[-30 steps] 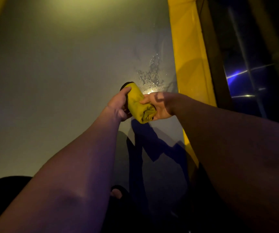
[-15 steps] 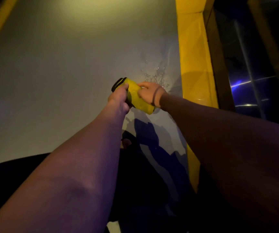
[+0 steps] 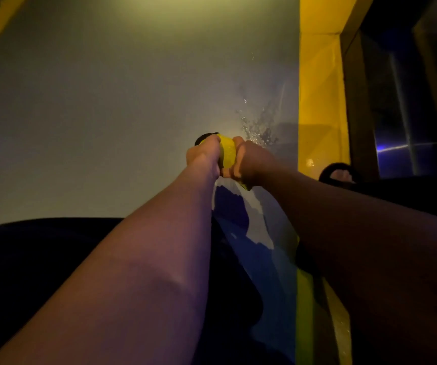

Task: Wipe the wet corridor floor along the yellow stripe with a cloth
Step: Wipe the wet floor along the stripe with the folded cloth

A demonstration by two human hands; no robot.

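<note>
Left hand (image 3: 203, 157) grips the near-left end of a rolled yellow cloth (image 3: 227, 153), fingers curled round it, knuckles up. Right hand (image 3: 249, 162) grips the other end, fingers wrapped tight, with a small corner of cloth showing below the palm. Both hands sit close together, almost touching, with only a short band of cloth visible between them. Cloth is held out in front, at arm's length; whether it touches the floor (image 3: 112, 106) or is held above it cannot be told from this view. A dark edge (image 3: 205, 136) shows past the left hand's fingers, at the far end of the roll; too dim to say what it is. Floor is pale grey, lit from above. Water droplets (image 3: 258, 129) glint on it just beyond the right hand, scattered toward the yellow stripe (image 3: 320, 101). Stripe runs along the right side of the floor, away from the viewer, and its near stretch appears again low down between the arms. Beyond the stripe, a dark wooden frame (image 3: 357, 114) and dark glass with a bluish streak of light. A foot in a black sandal (image 3: 340, 173) rests by the stripe, right of the right forearm. Arm shadows fall blue on the floor below the hands.
</note>
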